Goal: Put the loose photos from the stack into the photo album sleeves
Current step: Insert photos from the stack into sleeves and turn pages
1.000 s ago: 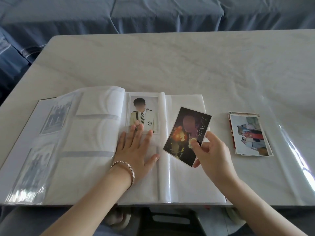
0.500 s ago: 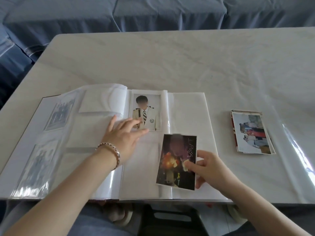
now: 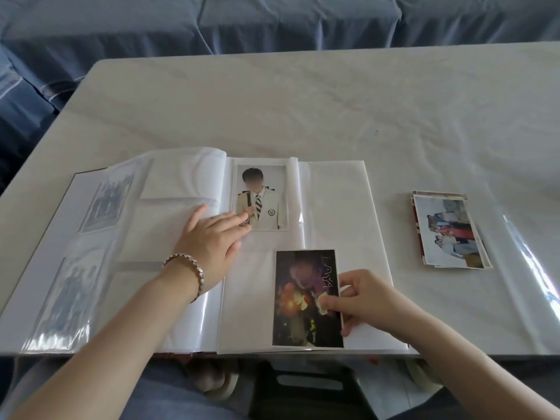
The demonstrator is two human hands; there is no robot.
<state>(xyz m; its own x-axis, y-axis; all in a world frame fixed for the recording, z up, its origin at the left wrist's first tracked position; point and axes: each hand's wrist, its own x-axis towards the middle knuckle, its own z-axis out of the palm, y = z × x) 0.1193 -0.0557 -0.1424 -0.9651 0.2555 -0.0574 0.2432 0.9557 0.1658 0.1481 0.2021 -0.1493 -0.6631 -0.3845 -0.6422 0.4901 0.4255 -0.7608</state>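
The right hand point(image 3: 363, 301) pinches the dark photo point(image 3: 303, 292) low on the open album point(image 3: 339, 207); the left hand point(image 3: 209, 241) presses flat, fingers straight; a missed sleeve mouth could buckle the print.

The head-worn camera is looking forward and down from over the near edge of the table point(image 3: 303, 110), wide-angle and close. It is framing the open album point(image 3: 339, 207) at centre, the photo stack point(image 3: 448, 234) toward 3 o'clock, and blue cloth point(image 3: 272, 22) across 12 o'clock.

album point(image 3: 339, 207) left — stack point(image 3: 448, 234) right
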